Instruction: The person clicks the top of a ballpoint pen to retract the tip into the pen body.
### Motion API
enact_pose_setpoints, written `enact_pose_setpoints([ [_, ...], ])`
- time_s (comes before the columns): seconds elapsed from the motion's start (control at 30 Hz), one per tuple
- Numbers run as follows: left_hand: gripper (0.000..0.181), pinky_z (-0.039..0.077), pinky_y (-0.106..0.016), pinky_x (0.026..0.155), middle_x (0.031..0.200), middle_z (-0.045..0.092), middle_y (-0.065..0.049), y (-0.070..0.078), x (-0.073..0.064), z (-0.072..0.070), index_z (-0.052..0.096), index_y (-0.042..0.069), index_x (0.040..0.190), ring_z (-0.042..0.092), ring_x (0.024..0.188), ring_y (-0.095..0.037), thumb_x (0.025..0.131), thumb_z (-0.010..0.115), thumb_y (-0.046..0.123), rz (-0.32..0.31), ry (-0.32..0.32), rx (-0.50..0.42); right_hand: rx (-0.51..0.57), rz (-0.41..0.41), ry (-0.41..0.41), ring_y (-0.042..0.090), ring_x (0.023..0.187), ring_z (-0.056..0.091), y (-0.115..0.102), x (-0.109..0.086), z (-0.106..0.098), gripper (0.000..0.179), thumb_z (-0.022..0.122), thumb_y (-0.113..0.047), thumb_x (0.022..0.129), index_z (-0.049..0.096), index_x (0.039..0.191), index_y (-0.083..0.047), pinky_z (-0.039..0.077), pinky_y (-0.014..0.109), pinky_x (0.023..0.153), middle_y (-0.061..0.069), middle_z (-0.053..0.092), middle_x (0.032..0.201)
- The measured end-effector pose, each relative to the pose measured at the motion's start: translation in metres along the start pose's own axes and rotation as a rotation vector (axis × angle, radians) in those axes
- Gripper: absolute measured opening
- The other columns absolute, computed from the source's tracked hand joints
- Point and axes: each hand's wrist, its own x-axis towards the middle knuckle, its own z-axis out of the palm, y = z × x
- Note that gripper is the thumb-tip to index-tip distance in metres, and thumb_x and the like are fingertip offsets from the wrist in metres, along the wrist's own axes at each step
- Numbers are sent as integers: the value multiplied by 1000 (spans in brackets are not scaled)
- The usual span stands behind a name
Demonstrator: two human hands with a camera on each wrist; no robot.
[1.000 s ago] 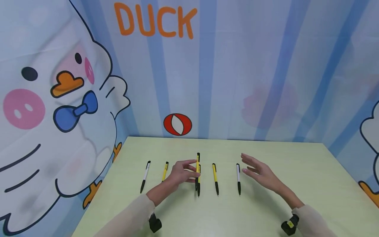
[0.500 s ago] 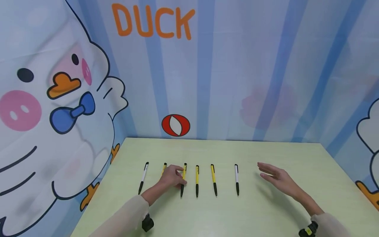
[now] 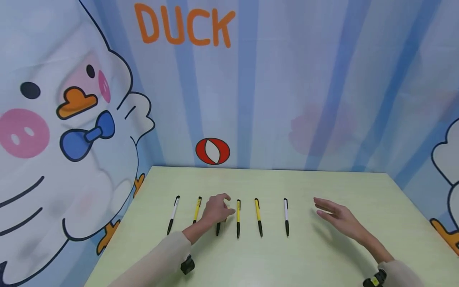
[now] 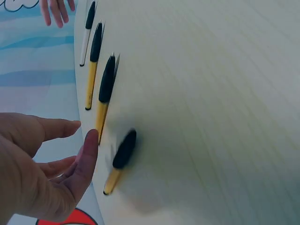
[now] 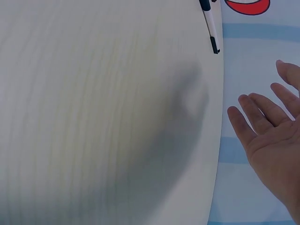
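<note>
My left hand (image 3: 216, 210) holds nothing; its thumb and fingers are spread apart over the row of pens. Under it lies a yellow pen with a black grip (image 3: 218, 229), mostly hidden by the hand in the head view but showing whole as a yellow pen (image 4: 123, 159) in the left wrist view. Just right of the fingertips is a second yellow pen (image 3: 238, 213), and farther right a third yellow pen (image 3: 258, 213). Beyond them lies a white pen (image 3: 286, 213). My right hand (image 3: 338, 217) hovers to its right, fingers straight and nothing in it.
Left of my left hand are another yellow pen (image 3: 197, 209), partly covered by the arm, and a white pen (image 3: 174, 213). All the pens lie on the pale table (image 3: 269, 263). A duck-print curtain (image 3: 272, 99) hangs behind its far edge.
My left hand carried a yellow pen left from above its neighbour, laid it on the table and released it, then shifted slightly right. My right hand moved right, away from the white pen.
</note>
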Motion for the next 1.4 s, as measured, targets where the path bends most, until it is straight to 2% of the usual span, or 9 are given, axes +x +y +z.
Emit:
enact_pose_setpoints([
  [0.23, 58, 45, -23, 52, 63, 64, -2, 19, 12, 29, 63, 0, 129, 60, 48, -11, 79, 87, 16, 6, -87, 75, 29, -26, 14, -16, 118, 52, 2, 0, 3, 49, 58, -14, 105, 47, 147, 8, 54, 10, 89, 35, 52, 143],
  [0.33, 56, 50, -24, 58, 68, 68, -3, 20, 17, 32, 64, 1, 129, 64, 49, -12, 78, 86, 11, -15, -96, 88, 49, -56, 16, -16, 118, 53, 2, 1, 5, 48, 58, -12, 104, 48, 146, 9, 54, 10, 89, 12, 60, 143],
  [0.47, 51, 59, -28, 62, 79, 70, -7, 21, 19, 27, 64, 1, 130, 68, 54, -15, 81, 79, 5, -88, -130, -82, 72, -106, 19, -17, 120, 53, 4, 2, 7, 48, 58, -8, 104, 47, 145, 11, 54, 9, 89, -31, 53, 134],
  [0.57, 52, 64, -33, 63, 88, 69, -10, 26, 18, 18, 62, 1, 133, 70, 62, -16, 83, 73, 3, -126, -170, -294, 82, -141, 23, -17, 120, 53, 3, 2, 8, 48, 58, -6, 103, 46, 145, 13, 53, 7, 89, -40, 49, 131],
  [0.7, 56, 66, -37, 69, 98, 67, -13, 35, 12, 3, 57, 3, 140, 74, 73, -21, 86, 67, 1, -112, -210, -485, 93, -171, 27, -16, 123, 53, -3, 6, 12, 48, 58, -6, 103, 46, 146, 10, 52, 7, 91, -35, 49, 135],
  [1.03, 62, 66, -40, 78, 107, 65, -13, 50, -8, -8, 52, 11, 150, 78, 87, -23, 93, 71, 1, -40, -218, -672, 129, -220, 9, -13, 129, 51, -17, 26, 30, 51, 57, -6, 104, 43, 152, 4, 50, 8, 97, -28, 48, 142],
  [1.13, 64, 65, -43, 80, 109, 65, -13, 53, -11, -6, 51, 14, 151, 77, 89, -20, 93, 72, 2, -32, -232, -721, 114, -206, -2, -10, 131, 52, -22, 34, 36, 53, 58, -9, 104, 43, 154, -2, 51, 12, 100, -12, 51, 149],
  [1.27, 64, 65, -43, 81, 110, 65, -10, 53, -12, -3, 51, 16, 152, 76, 90, -16, 93, 73, 3, -25, -250, -765, 88, -184, -19, 15, 138, 56, -33, 42, 46, 60, 64, -13, 101, 41, 156, -7, 54, 36, 107, 16, 50, 154],
  [1.4, 63, 65, -41, 79, 109, 67, -8, 53, -13, 2, 53, 19, 150, 76, 90, -15, 93, 74, 5, -9, -253, -795, 96, -159, -42, 39, 140, 50, -48, 48, 58, 74, 71, -17, 97, 33, 160, -13, 49, 54, 108, 23, 45, 157],
])
